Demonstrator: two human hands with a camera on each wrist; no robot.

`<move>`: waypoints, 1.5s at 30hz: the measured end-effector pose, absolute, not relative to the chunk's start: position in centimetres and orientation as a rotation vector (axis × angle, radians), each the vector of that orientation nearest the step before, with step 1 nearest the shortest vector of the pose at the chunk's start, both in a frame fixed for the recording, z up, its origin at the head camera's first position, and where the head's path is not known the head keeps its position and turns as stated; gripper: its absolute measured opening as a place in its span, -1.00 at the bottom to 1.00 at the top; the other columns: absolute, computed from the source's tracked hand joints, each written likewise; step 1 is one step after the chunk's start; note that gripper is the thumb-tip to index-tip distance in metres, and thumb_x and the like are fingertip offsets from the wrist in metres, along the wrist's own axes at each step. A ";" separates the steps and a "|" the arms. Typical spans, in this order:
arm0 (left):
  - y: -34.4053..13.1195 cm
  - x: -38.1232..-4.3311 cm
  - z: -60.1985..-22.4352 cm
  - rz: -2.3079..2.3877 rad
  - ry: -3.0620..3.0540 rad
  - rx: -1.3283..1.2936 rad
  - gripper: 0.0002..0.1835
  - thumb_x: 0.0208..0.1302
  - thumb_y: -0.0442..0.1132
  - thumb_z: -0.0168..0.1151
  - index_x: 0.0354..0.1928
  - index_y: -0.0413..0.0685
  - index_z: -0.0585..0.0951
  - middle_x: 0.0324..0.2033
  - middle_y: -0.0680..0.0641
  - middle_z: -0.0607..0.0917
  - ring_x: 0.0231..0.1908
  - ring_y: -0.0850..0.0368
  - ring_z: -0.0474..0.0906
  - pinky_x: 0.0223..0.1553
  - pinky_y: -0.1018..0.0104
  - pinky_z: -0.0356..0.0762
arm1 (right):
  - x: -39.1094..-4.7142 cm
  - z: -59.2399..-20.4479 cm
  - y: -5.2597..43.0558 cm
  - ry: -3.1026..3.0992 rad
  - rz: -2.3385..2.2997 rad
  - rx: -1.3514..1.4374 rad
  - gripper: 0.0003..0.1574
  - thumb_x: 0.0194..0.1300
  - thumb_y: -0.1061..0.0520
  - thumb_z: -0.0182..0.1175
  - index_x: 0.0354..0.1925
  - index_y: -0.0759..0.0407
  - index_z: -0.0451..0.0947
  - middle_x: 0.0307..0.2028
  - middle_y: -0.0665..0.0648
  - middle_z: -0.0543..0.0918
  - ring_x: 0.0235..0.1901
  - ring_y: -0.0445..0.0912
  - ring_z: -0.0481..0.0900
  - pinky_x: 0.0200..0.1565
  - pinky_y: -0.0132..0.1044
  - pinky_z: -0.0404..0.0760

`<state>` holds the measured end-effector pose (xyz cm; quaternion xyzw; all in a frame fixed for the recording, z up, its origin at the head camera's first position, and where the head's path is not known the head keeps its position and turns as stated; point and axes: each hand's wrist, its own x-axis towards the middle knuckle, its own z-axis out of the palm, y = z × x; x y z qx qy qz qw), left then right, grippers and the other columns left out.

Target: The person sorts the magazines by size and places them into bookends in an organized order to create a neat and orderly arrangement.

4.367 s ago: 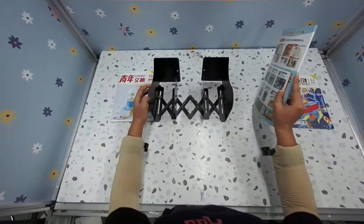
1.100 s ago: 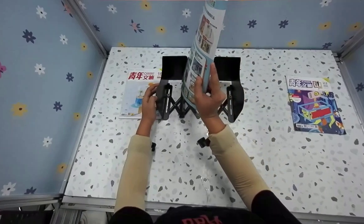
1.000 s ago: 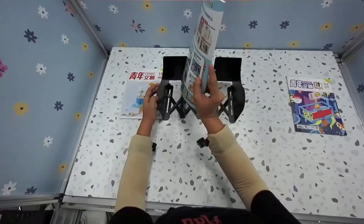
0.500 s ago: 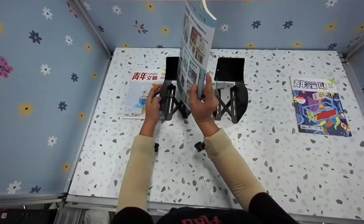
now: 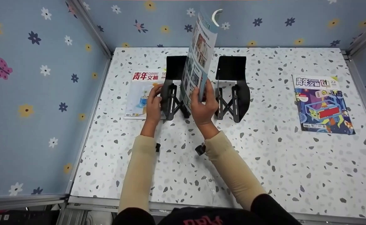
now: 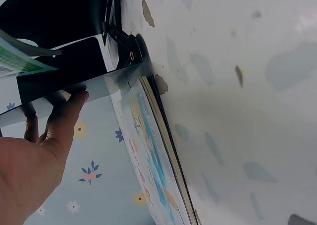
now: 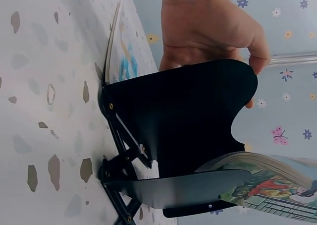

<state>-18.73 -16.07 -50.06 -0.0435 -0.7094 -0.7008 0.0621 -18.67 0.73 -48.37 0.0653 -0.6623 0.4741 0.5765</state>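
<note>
In the head view, a black expandable bookend (image 5: 233,68) with a criss-cross base stands mid-table. My left hand (image 5: 153,106) grips its left outer panel; the right wrist view shows this hand (image 7: 208,31) with fingertips over the panel's edge (image 7: 198,101). My right hand (image 5: 204,106) holds a curved magazine (image 5: 198,59) upright, thumb on one side, above the bookend's left half. In the right wrist view the magazine's lower part (image 7: 272,185) is partly behind an inner panel (image 7: 183,188). Whether it touches the base is hidden.
A magazine (image 5: 140,97) with red lettering lies flat by the bookend's left side, partly under my left hand. Another colourful magazine (image 5: 323,106) lies flat on the right of the speckled table (image 5: 264,175). Flowered walls (image 5: 29,87) enclose the table's sides and back.
My right hand has brought its magazine from the table's right side to over the bookend, then shifted slightly left and lowered it. The left hand stays on the panel.
</note>
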 end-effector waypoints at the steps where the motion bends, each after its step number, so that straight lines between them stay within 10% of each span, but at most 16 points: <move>1: -16.1 -18.7 -50.1 -2.120 -2.135 -0.143 -0.47 0.31 -0.43 -0.30 0.30 -0.28 0.38 0.18 -0.39 0.44 -0.32 -0.17 0.45 -0.40 0.15 0.37 | -18.7 -48.5 0.7 -1.553 1.124 0.161 -0.57 0.10 0.35 0.28 -0.01 0.40 0.55 -0.44 0.23 0.68 -0.65 -0.12 0.47 -0.56 -0.28 0.46; 5: -16.0 -18.7 -50.1 -2.111 -2.135 -0.137 -0.47 0.32 -0.45 -0.32 0.30 -0.26 0.39 0.16 -0.39 0.45 -0.35 -0.27 0.37 -0.36 -0.12 0.27 | -18.8 -48.9 0.8 -1.564 1.187 0.205 -0.60 0.10 0.39 0.25 -0.02 0.37 0.57 -0.40 0.22 0.63 -0.58 -0.10 0.48 -0.53 -0.30 0.46; 11: -16.0 -18.6 -49.9 -2.075 -2.179 -0.096 -0.46 0.30 -0.42 -0.30 0.30 -0.21 0.40 0.15 -0.29 0.49 -0.40 0.12 0.39 -0.31 -0.14 0.29 | -18.8 -49.4 0.5 -1.541 1.223 0.238 -0.64 -0.01 0.48 0.25 -0.15 0.38 0.55 -0.39 0.26 0.58 -0.55 -0.05 0.49 -0.55 -0.29 0.45; 22: -16.1 -18.8 -50.0 -2.095 -2.164 -0.112 -0.46 0.30 -0.41 -0.30 0.30 -0.25 0.39 0.20 -0.36 0.45 -0.23 -0.24 0.44 -0.34 0.09 0.37 | -19.4 -50.2 0.2 -1.500 1.186 0.268 -0.72 0.03 0.51 0.09 -0.26 0.32 0.34 -0.45 0.23 0.39 -0.63 -0.09 0.29 -0.59 -0.24 0.34; 30: -16.1 -18.8 -49.9 -2.082 -2.152 -0.142 -0.45 0.26 -0.40 -0.29 0.29 -0.30 0.39 0.19 -0.37 0.47 -0.31 0.08 0.45 -0.39 0.16 0.35 | -19.7 -51.8 0.1 -1.470 1.155 0.323 -0.71 -0.03 0.51 0.11 -0.31 0.32 0.31 -0.47 0.24 0.40 -0.61 -0.08 0.33 -0.56 -0.30 0.37; 45: -16.0 -18.7 -49.7 -2.113 -2.129 -0.116 -0.45 0.26 -0.40 -0.27 0.29 -0.32 0.39 0.16 -0.33 0.49 -0.16 -0.19 0.46 -0.30 -0.14 0.41 | -20.0 -54.9 -0.2 -1.527 1.101 0.343 -0.59 -0.12 0.54 0.14 -0.27 0.27 0.31 -0.39 0.30 0.51 -0.55 -0.01 0.45 -0.49 -0.24 0.46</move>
